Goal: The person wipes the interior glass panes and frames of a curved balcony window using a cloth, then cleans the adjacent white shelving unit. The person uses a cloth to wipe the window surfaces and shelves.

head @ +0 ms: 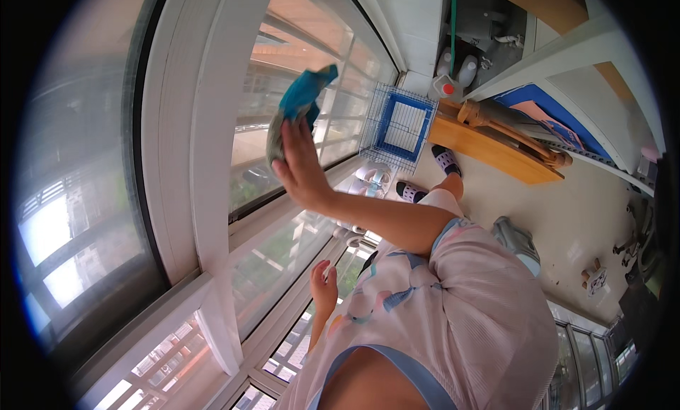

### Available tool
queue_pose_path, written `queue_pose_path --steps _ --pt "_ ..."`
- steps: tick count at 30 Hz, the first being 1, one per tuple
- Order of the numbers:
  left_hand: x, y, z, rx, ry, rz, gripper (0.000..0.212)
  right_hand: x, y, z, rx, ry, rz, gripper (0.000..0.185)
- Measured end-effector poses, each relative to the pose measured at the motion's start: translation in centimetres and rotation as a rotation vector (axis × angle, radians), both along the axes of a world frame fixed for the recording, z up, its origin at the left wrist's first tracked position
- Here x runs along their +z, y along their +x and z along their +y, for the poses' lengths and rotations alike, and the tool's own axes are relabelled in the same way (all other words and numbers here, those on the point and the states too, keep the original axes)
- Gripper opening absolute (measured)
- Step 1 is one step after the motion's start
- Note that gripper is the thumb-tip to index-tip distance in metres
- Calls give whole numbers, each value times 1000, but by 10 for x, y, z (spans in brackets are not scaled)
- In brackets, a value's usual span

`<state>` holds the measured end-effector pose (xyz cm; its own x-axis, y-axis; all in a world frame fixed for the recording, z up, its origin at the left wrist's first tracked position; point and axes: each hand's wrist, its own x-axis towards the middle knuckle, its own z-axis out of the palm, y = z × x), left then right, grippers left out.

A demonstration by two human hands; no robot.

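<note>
My right hand reaches across to the window on the left, fingers pointing up. It holds a blue and grey-green cloth in front of the glass pane; the cloth's upper part is bunched and sticks out past the fingertips. Whether the cloth touches the glass all along cannot be told. My left hand is lower down, beside the lower window panes, with its fingers slightly bent and nothing seen in it. The white window frame runs between the panes.
Ahead stands a blue and wire cage, next to a folded wooden piece of furniture. Shoes lie by the wall below the window. Plastic bottles stand in the far corner. A grey plastic object is on the floor at right.
</note>
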<state>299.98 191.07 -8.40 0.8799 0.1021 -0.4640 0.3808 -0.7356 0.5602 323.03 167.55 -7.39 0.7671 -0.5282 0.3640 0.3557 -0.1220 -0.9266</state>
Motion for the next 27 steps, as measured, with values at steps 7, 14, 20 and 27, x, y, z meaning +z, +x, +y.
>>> queue_pose_path --steps 7,14,20,27 --pt "24 31 -20 -126 42 -72 25 1 -32 13 136 -265 117 56" --pt "-1 -20 28 52 9 24 26 -116 115 -124 -72 629 426 60" --pt "0 -27 12 29 11 -8 26 -102 102 -119 15 933 487 57" --pt "-1 -2 4 -54 2 -37 27 -1 -29 64 38 53 158 68"
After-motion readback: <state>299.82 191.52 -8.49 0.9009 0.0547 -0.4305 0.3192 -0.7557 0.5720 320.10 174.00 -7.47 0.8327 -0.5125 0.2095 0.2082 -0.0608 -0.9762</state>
